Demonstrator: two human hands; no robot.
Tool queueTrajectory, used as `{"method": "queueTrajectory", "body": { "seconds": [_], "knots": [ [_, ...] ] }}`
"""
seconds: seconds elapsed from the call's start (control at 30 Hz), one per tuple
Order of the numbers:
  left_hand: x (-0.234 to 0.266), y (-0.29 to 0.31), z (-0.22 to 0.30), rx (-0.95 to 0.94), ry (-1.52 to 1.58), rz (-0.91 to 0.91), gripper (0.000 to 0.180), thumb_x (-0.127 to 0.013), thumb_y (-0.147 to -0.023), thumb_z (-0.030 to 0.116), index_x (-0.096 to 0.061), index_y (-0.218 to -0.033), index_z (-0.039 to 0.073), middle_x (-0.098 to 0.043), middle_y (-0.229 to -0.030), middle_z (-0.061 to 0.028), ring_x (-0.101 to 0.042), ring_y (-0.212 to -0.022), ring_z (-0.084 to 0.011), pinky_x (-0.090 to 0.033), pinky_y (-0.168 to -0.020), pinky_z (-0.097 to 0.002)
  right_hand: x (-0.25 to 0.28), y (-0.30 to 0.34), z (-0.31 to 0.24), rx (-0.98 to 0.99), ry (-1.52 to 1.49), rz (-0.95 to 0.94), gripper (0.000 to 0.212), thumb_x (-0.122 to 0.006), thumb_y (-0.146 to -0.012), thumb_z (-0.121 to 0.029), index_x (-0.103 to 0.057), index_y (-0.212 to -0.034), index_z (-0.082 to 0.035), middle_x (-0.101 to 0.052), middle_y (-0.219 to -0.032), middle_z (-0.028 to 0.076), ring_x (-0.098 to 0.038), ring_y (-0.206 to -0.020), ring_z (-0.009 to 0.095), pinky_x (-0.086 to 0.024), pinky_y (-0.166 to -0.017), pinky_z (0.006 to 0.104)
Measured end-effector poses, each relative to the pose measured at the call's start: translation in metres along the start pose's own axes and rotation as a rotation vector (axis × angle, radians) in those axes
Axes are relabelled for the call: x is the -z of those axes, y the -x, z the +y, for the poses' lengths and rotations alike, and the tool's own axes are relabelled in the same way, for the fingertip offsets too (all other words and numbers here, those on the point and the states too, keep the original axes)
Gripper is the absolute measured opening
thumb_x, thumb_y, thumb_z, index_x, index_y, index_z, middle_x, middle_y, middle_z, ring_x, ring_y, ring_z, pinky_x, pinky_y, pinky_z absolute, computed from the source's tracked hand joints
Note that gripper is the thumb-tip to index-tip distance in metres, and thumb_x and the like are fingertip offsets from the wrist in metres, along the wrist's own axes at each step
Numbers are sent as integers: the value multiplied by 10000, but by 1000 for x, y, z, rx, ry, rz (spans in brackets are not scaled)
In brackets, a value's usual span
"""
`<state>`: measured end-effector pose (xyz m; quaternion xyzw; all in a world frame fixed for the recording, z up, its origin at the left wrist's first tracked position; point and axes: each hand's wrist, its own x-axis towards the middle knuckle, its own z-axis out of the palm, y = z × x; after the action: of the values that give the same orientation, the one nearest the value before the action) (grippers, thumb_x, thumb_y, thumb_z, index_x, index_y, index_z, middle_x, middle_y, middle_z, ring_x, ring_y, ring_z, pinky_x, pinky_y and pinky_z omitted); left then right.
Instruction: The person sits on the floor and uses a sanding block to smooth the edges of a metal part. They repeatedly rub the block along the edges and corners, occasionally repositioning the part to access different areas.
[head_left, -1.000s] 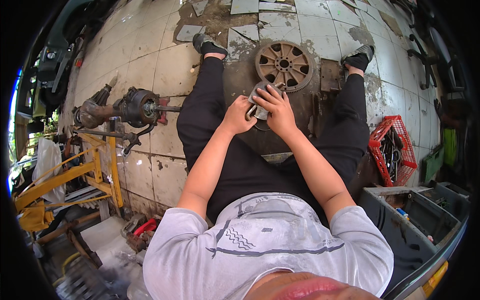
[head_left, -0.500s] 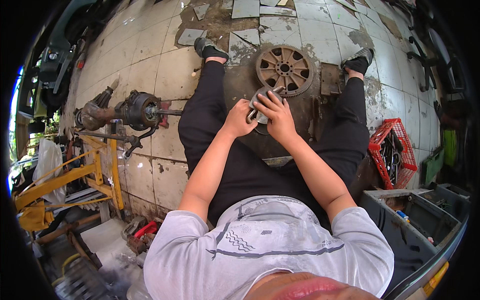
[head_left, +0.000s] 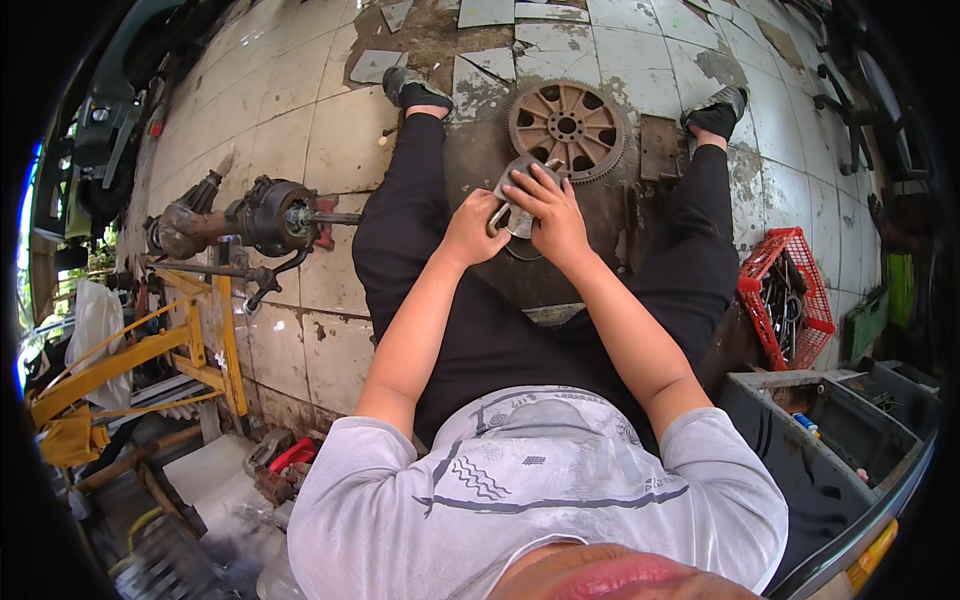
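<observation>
Between my knees I hold a grey metal part (head_left: 519, 221) with a rounded body and a bar-like edge; its exact kind cannot be made out. The fingers of my left hand (head_left: 475, 230) are curled round its left side, thumb at the lower end. My right hand (head_left: 552, 212) lies over the top and right side, fingers stretched across it and pressing on it. Just beyond my fingertips, a brown toothed flywheel (head_left: 590, 135) lies flat on the floor. Part of a thin ring shows below the held part.
A rusty axle housing (head_left: 270, 218) rests by a yellow metal frame (head_left: 120, 360) on the left. A red plastic crate (head_left: 815, 300) of tools stands to the right, near a grey compartmented box (head_left: 790, 440). A small rusty plate (head_left: 659, 148) lies by my right foot; tiles are broken.
The held grey part is tilted a little, showing more of its pale lower face. Both hands have shifted slightly, with my right fingers still across it.
</observation>
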<state>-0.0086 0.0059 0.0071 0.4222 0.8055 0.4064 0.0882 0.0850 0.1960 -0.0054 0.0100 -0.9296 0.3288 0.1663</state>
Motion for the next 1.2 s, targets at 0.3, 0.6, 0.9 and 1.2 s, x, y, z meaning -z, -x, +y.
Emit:
{"method": "queueTrajectory", "body": {
  "seconds": [0.3, 0.6, 0.9, 1.2],
  "knots": [
    [0, 5, -11, -21, -41, -3, 332, -751, -754, 120, -708, -1061, -1, -747, -1004, -156, -668, -1085, -411, -570, -960, -488, 4, 4, -4, -19, -15, -36, 728, -617, -859, 110, -749, -1448, -298, -622, -1627, -18, -480, -1591, 306, -374, -1216, 747],
    [-2, 7, -20, -10, -55, -36, 580, -736, -759, 113, -702, -1331, 17, -751, -1063, -161, -671, -1122, -412, -572, -986, -486, 5, 9, -8, 2, -2, -60, 720, -619, -871, 114, -743, -1455, -289, -609, -1642, -9, -476, -1592, 316, -385, -1212, 737],
    [0, 6, -4, 63, 21, -9, 420, -771, -755, 135, -705, -1150, 6, -748, -1079, -173, -666, -1147, -418, -580, -981, -499, 4, 9, -17, 72, 24, -48, 666, -633, -911, 69, -732, -1465, -287, -622, -1627, -20, -496, -1577, 315, -359, -1218, 756],
    [-7, 9, -2, 116, -21, -7, 417, -781, -758, 145, -716, -1145, 6, -730, -1045, -184, -673, -1093, -411, -576, -977, -488, 4, 13, -23, 70, -5, -64, 764, -635, -847, 152, -736, -1467, -283, -619, -1630, -3, -462, -1604, 305, -347, -1244, 725]
  ]
}}
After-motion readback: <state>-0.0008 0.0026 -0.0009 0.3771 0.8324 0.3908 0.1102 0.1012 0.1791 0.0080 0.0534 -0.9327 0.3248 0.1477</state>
